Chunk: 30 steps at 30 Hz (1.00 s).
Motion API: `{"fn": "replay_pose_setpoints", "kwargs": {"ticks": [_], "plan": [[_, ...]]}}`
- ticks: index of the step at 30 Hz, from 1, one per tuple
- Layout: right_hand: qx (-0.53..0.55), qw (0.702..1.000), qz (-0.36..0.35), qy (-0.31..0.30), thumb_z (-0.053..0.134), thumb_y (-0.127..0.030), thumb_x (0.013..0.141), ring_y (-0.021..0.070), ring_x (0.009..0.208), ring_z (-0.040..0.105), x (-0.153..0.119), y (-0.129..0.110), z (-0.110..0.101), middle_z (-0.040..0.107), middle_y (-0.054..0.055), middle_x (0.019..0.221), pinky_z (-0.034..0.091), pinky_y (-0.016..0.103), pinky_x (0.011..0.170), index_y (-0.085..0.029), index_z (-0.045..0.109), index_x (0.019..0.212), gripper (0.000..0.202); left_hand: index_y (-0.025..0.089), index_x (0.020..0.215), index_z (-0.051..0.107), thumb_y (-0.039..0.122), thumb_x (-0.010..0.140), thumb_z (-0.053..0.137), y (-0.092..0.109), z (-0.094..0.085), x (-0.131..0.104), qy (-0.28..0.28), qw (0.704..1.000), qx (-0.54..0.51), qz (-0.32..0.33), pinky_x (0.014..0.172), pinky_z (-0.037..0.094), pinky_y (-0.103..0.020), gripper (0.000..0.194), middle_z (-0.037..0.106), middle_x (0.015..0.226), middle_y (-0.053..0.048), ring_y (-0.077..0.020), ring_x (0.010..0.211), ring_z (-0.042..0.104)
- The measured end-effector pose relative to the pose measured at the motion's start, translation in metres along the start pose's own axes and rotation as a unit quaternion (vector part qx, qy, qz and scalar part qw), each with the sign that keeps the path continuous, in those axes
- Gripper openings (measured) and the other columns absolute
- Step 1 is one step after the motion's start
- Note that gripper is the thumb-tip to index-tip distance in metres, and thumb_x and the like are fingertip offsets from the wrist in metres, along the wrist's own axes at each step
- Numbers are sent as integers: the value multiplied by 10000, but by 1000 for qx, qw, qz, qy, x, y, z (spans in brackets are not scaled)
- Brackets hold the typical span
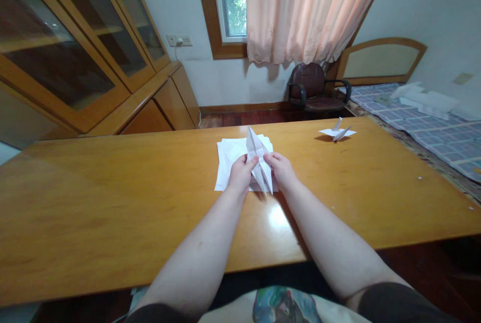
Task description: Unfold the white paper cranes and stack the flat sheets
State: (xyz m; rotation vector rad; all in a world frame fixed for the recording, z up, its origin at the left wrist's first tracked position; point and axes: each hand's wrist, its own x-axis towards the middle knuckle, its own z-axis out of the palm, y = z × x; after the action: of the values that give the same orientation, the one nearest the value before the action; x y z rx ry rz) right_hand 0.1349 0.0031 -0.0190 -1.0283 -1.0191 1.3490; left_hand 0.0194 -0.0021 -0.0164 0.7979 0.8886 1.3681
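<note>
A folded white paper [256, 148] with a pointed top and two narrow points at the bottom is held up between both hands. My left hand [241, 172] grips its left edge, thumb on the front. On the right edge, my right hand [280, 169] pinches it between thumb and fingers. Behind and below lies a stack of white sheets [226, 160] on the wooden table [150, 198]. A folded paper crane [338, 132] with spread wings stands on the table at the back right.
Beyond the table is a dark office chair [311, 85] under a pink curtain [300, 12]. A wooden cabinet [150, 107] is at the left, and a bed [421, 117] with a checked cover at the right. Tiny white scraps dot the table's right side.
</note>
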Motion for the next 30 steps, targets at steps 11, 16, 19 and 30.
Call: {"fn": "replay_pose_setpoints", "kwargs": {"ticks": [11, 16, 19, 30], "plan": [[-71, 979, -165, 101, 694, -406, 671, 154, 613, 581, -7, -4, 3, 614, -7, 637, 484, 301, 614, -196, 591, 653, 235, 189, 910, 514, 242, 618, 741, 4, -7, 2, 163, 947, 236, 146, 821, 448, -321, 374, 582, 917, -39, -161, 840, 570], [-125, 954, -265, 59, 715, -347, 666, 210, 915, 621, -8, -2, 4, 657, 54, 915, 478, 411, 862, -207, 594, 594, 198, 195, 711, 563, 151, 662, 645, 12, -7, -4, 118, 900, 355, 223, 817, 424, -321, 105, 550, 809, -31, -172, 775, 520], [-150, 946, -282, 63, 702, -328, 689, 220, 992, 611, -8, -2, 4, 650, 72, 1028, 469, 426, 898, -210, 616, 623, 161, 194, 851, 620, 255, 765, 571, 13, -2, -8, 60, 943, 258, 200, 864, 422, -329, 117, 604, 905, -56, -196, 886, 555], [-324, 876, -358, -1, 566, -252, 809, 205, 1060, 577, -16, -12, 1, 649, 60, 1094, 441, 411, 945, -247, 658, 901, 130, 181, 1068, 551, 298, 748, 604, 3, 4, -3, -19, 993, 74, 85, 868, 467, -308, 345, 639, 1050, -60, -183, 987, 592]]}}
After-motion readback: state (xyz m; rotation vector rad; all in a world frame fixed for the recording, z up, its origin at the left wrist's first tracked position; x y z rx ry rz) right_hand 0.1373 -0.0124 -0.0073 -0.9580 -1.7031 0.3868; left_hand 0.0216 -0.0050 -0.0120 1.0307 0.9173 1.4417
